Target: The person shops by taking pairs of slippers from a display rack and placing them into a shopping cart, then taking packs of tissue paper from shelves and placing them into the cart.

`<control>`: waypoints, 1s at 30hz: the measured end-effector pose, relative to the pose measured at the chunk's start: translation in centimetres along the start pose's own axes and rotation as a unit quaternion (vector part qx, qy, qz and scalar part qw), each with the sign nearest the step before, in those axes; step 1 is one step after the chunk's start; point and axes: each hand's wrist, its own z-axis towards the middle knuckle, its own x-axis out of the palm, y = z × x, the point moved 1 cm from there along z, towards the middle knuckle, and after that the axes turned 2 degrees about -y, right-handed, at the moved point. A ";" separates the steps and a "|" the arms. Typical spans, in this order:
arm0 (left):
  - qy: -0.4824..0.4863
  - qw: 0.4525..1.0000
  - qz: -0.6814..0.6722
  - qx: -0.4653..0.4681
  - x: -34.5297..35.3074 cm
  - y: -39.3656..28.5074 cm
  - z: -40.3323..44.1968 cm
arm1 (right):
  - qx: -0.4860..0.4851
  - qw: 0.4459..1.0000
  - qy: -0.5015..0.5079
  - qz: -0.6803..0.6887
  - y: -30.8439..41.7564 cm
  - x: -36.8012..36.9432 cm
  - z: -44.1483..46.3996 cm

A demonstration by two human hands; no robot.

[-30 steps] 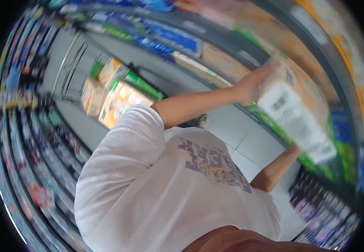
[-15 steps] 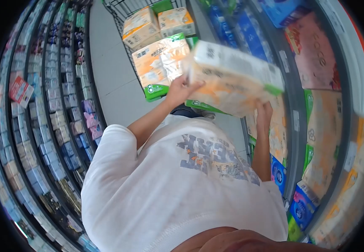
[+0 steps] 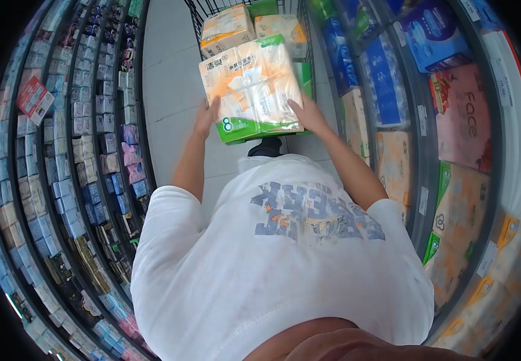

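Note:
A multi-pack of tissues [image 3: 253, 99] in clear wrap, orange and white with a green band, is between my two hands, over the near end of a black wire shopping cart [image 3: 195, 21]. My left hand [image 3: 207, 115] grips its left side, and my right hand [image 3: 308, 115] grips its right side with the thumb on the front face. Behind it in the cart sit two more tissue packs, one on the left [image 3: 227, 30] and one on the right [image 3: 281, 33]. The pack hides most of the cart's near part.
Shelves of small packets [image 3: 83, 114] line the left side, with a red and white sign [image 3: 35, 99] sticking out. To the right, shelves hold orange tissue packs [image 3: 462, 204], a pink pack [image 3: 462, 120] and blue packs [image 3: 435, 39]. Grey floor tiles [image 3: 164, 90] show between.
Both hands have swung left from the shelf side to over the cart. The tissue pack, tilted and blurred before, now faces me more squarely. My view has shifted slightly.

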 end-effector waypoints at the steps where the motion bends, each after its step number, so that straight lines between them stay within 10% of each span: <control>1: 0.000 0.999 -0.015 -0.043 -0.6 3.1 0.1 | 0.068 0.996 0.049 0.044 -2.5 1.1 0.4; 8: 0.048 0.974 -0.119 -0.186 -2.0 7.3 -2.3 | 0.140 0.981 0.097 0.090 -6.4 1.9 -1.3; 30: 0.110 0.974 -0.137 -0.143 -0.1 4.4 -2.6 | 0.066 0.993 0.074 0.066 -6.0 1.2 -7.2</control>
